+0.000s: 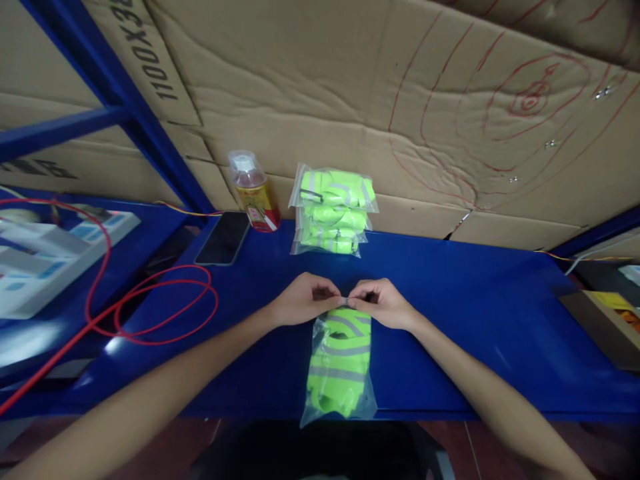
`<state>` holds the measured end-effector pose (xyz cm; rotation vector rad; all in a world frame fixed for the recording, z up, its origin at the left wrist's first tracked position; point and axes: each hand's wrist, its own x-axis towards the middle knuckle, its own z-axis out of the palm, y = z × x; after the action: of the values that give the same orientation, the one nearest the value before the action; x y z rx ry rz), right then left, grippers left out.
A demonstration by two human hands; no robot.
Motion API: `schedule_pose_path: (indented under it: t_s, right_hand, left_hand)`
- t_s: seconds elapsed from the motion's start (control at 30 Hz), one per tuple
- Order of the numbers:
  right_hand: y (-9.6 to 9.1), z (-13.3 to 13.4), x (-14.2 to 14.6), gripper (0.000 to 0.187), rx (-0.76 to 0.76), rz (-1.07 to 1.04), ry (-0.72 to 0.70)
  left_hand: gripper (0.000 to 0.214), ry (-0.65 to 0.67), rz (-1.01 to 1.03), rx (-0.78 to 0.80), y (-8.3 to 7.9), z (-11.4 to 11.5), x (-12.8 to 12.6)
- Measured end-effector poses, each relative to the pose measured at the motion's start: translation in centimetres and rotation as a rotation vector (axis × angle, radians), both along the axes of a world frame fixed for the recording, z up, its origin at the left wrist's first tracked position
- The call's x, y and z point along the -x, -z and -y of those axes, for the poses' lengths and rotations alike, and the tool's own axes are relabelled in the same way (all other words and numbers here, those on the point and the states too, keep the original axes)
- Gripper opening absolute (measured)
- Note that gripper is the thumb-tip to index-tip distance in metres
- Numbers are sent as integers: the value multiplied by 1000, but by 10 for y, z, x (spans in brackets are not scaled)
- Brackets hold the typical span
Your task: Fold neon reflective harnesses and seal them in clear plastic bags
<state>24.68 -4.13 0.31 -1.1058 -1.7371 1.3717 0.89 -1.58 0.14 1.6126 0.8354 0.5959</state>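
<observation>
A clear plastic bag [318,400] lies on the blue table in front of me, its lower end at the table's front edge. Inside it is a folded neon-yellow reflective strap or vest [336,387] with grey bands. My left hand [307,300] pinches the bag's top edge between thumb and forefinger. Right beside it, my right hand [383,303] pinches the same edge, the thumbs almost touching. Beyond my hands stands a stack of similar filled bags [334,213] against the cardboard.
A bottle [256,193] and a black phone [223,239] stand and lie at the back left. A red cable [165,340] loops across the left side, near white power strips [75,253]. At the right edge sits an open cardboard box [603,327]. Cardboard [310,87] walls the back.
</observation>
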Motion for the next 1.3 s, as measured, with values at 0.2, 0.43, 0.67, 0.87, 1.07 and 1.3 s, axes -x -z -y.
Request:
schedule_pose_path:
  t_s: [0.2, 0.43, 0.67, 0.87, 1.07, 1.3]
  right_hand:
    - [5, 2, 3, 32, -50, 42, 8]
    - [6, 0, 1, 36, -13, 53, -13]
    - [8, -1, -2, 34, -17, 39, -2]
    - [8, -2, -2, 34, 0, 31, -11]
    - [7, -2, -2, 42, 61, 93, 22]
    - [4, -1, -2, 38, -55, 181, -60]
  left_hand:
    - [34, 56, -94, -102, 0, 1, 1]
    - [43, -166, -392, -629, -15, -7, 20]
    - [67, -571, -867, -902, -25, -56, 88]
    - [79, -578, -987, -636, -19, -85, 115]
    - [78, -563, -992, -791, -22, -77, 105]
    - [60, -268, -543, -936, -15, -19, 36]
